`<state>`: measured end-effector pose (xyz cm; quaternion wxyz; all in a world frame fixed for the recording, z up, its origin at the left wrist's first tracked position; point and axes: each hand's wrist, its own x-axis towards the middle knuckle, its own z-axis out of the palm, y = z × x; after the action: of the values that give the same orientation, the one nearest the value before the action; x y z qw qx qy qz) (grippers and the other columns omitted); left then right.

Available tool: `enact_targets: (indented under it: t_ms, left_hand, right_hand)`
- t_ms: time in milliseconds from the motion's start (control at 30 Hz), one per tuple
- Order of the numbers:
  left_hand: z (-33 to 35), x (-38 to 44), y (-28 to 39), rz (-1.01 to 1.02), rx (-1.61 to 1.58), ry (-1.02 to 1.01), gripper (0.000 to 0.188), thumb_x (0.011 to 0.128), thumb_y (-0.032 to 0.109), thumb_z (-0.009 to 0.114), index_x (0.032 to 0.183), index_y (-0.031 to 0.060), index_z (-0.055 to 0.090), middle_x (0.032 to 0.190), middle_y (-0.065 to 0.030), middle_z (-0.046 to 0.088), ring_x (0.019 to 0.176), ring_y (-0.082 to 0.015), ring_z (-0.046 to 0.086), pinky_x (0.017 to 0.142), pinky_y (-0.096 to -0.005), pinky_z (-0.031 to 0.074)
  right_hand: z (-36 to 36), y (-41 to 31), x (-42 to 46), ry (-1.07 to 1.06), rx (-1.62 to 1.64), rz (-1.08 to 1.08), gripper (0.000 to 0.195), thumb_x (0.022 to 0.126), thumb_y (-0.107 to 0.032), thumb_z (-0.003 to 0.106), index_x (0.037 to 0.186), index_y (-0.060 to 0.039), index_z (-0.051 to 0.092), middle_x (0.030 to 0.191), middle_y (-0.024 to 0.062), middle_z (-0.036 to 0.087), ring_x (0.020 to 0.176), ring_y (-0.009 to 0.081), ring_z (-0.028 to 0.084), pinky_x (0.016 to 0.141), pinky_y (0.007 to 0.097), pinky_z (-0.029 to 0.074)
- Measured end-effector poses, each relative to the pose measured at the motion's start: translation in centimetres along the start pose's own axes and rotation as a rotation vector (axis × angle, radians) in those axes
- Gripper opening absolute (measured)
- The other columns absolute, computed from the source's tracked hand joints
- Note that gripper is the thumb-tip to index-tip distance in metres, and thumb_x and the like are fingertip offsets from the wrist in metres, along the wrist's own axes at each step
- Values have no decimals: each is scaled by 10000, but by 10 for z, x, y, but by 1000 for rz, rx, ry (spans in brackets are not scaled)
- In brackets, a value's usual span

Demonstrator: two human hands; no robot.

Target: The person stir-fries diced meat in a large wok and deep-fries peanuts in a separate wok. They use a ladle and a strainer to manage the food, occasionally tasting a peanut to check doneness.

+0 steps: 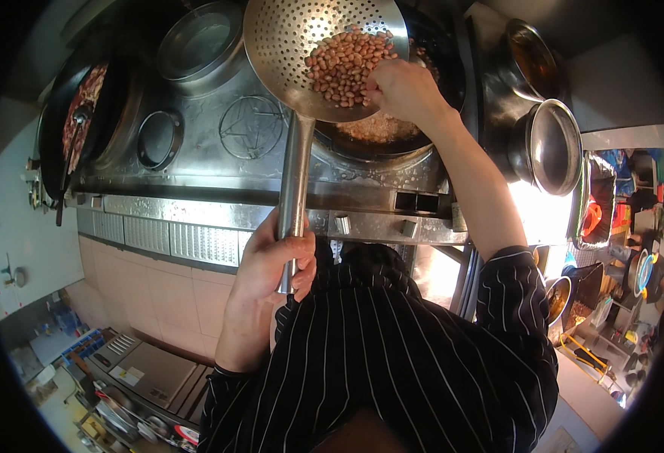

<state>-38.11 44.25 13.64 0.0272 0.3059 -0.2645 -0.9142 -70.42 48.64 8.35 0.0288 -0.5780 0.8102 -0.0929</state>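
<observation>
My left hand grips the metal handle of a large perforated strainer ladle. Reddish-brown peanuts lie heaped in its bowl, towards the right side. At the right rim of the bowl, my right hand touches the peanuts with its fingers bent inward; whether any nut is between the fingertips is hidden. Beneath the strainer sits a dark wok on the stove, with bubbling oil partly hidden by the ladle and my hand.
Left on the steel stove stand a second wok with food and a ladle, a metal basin, a metal ring and a round burner grate. Metal bowls stand at the right, near the stove's control knobs.
</observation>
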Motion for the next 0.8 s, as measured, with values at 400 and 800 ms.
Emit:
enact_targets:
  t_ms: [400, 800]
  left_hand:
    - [1, -2, -3, 29, 43, 6, 279, 822, -4, 560, 1077, 39, 456, 610, -89, 465, 364, -176, 458, 260, -335, 376]
    - [4, -4, 1, 19, 49, 19, 269, 808, -32, 571, 1026, 41, 432, 618, -87, 479, 368, -185, 466, 275, -343, 392]
  right_hand:
    - [-12, -6, 0, 60, 77, 56, 123, 811, -216, 680, 871, -110, 698, 930, 71, 668, 910, 283, 656, 784, 425, 537]
    - [1, -12, 5, 16, -126, 43, 135, 800, -228, 692, 875, -116, 702, 923, 58, 663, 862, 286, 656, 761, 426, 533]
